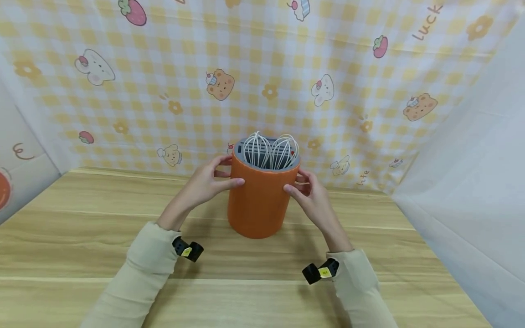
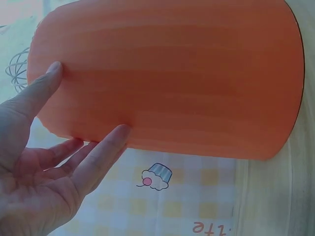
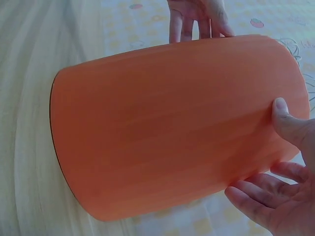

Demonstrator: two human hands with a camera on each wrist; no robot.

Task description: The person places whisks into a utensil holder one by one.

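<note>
An orange cylindrical holder (image 1: 258, 205) (image 2: 172, 73) (image 3: 172, 123) with a grey insert stands upright on the wooden table (image 1: 82, 228). White wire whisks (image 1: 270, 150) (image 2: 17, 69) stick out of its top. My left hand (image 1: 227, 175) (image 2: 86, 101) is at its upper left side, with the thumb on the front and straight fingers reaching behind. My right hand (image 1: 297, 184) (image 3: 261, 147) mirrors it on the upper right side. Only the fingertips and thumbs touch the holder; both palms stay off it.
A yellow checked cartoon-print cloth (image 1: 262, 82) hangs close behind the holder. A white sheet (image 1: 471, 191) closes off the right side. Small black cameras (image 1: 187, 249) sit at both wrists. Bare wood lies to the left and right of the holder.
</note>
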